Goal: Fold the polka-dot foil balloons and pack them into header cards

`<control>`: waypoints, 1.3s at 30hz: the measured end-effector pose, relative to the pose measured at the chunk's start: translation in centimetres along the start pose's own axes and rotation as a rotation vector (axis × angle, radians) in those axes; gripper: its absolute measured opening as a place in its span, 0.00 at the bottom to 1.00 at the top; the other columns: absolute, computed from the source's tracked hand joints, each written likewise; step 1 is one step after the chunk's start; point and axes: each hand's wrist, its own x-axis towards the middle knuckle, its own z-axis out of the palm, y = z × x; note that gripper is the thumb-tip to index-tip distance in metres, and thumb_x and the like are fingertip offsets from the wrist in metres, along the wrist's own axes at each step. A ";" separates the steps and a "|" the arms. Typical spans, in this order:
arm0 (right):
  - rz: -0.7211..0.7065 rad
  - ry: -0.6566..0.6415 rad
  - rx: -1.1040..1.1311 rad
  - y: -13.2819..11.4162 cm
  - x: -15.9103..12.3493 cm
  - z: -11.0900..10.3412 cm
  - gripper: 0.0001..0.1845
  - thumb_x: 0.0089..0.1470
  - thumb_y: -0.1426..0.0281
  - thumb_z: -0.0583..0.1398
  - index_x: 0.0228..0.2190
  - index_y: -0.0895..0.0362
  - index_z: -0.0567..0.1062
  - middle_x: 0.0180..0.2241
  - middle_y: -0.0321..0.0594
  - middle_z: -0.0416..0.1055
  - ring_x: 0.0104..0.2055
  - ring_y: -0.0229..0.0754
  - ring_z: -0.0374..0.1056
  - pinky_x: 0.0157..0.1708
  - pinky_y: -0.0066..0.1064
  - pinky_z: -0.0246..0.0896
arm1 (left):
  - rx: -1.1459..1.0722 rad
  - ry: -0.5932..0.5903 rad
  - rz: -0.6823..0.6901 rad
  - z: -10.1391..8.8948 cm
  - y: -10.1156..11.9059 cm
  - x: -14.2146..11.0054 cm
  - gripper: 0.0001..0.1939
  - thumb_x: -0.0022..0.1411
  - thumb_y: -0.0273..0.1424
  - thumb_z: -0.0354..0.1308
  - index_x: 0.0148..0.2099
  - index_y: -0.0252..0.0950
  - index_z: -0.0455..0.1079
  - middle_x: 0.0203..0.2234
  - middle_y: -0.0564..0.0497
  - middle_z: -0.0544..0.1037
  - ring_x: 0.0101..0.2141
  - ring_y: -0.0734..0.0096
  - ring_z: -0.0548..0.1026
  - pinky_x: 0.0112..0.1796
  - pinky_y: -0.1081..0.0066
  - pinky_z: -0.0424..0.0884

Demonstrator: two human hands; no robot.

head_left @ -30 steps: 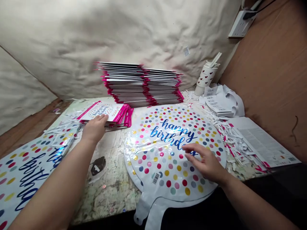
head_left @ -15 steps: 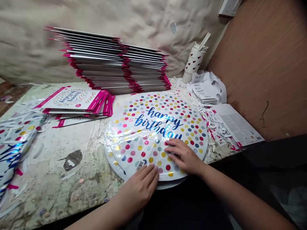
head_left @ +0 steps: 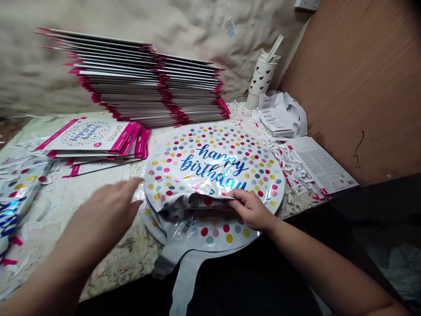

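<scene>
Foil balloon (head_left: 210, 169) folded back at its lower edge, right hand (head_left: 251, 210) pinching the fold narrow so a second balloon (head_left: 217, 232) underneath stays exposed, left hand (head_left: 105, 215) open wide and blurred just beside the pile on the desk (head_left: 131, 259), pink-edged cards (head_left: 92, 138) beyond it.

the foil balloon (head_left: 210, 175) blocks the left hand (head_left: 107, 210) rightward

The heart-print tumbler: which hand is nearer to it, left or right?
Right. The right hand holds the folded edge of the foil balloon, below and in front of the heart-print tumbler. The left hand is farther away, beside the balloon's left edge.
</scene>
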 end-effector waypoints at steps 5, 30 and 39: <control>-0.241 -0.101 -0.211 0.1 -2.1 0.2 0.12 0.49 0.76 0.54 0.37 0.57 0.71 0.36 0.42 0.73 0.40 0.42 0.68 0.42 0.35 0.65 | 0.081 -0.259 0.418 2.6 -2.6 -0.4 0.42 0.50 0.43 0.59 0.64 0.45 0.47 0.59 0.45 0.60 0.59 0.47 0.56 0.57 0.46 0.43; 0.505 0.238 -0.595 8.6 14.4 -15.9 0.18 0.42 0.55 0.63 0.24 0.60 0.73 0.23 0.38 0.71 0.28 0.40 0.66 0.29 0.29 0.59 | 0.311 0.066 0.163 7.0 -0.3 6.1 0.27 0.64 0.39 0.39 0.58 0.27 0.60 0.55 0.37 0.66 0.55 0.52 0.61 0.54 0.55 0.55; -0.119 0.034 -0.849 1.2 11.8 -2.3 0.31 0.58 0.57 0.47 0.57 0.61 0.56 0.60 0.46 0.53 0.63 0.46 0.46 0.61 0.41 0.41 | 0.470 -0.240 0.195 11.2 0.9 4.0 0.34 0.61 0.49 0.38 0.65 0.38 0.47 0.63 0.40 0.47 0.61 0.43 0.46 0.54 0.41 0.45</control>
